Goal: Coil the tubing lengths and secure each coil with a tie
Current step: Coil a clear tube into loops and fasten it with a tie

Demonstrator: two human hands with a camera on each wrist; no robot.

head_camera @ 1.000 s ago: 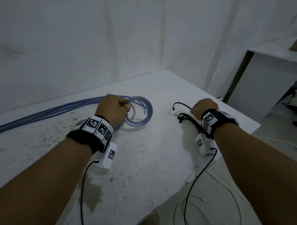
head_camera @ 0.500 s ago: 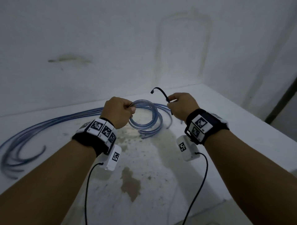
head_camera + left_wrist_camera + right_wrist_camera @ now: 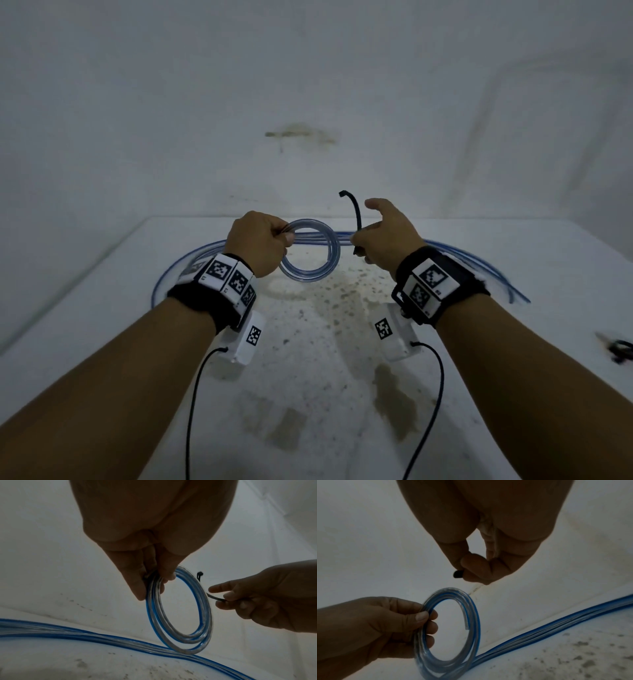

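My left grip (image 3: 262, 241) clamps the coil (image 3: 310, 251); my right grip (image 3: 383, 236) pinches the tie (image 3: 356, 219), which I should thread through the loop.

A white table (image 3: 513, 260) filled the lower half of the head view, its surface speckled with dark spots and marked by brownish stains (image 3: 394, 387) near the centre. Behind it, a pale wall (image 3: 205, 102) carried a rust-coloured smear (image 3: 301, 135) just above mid-frame. A small dark tangle (image 3: 620, 350), too blurred to identify, lay at the right edge.
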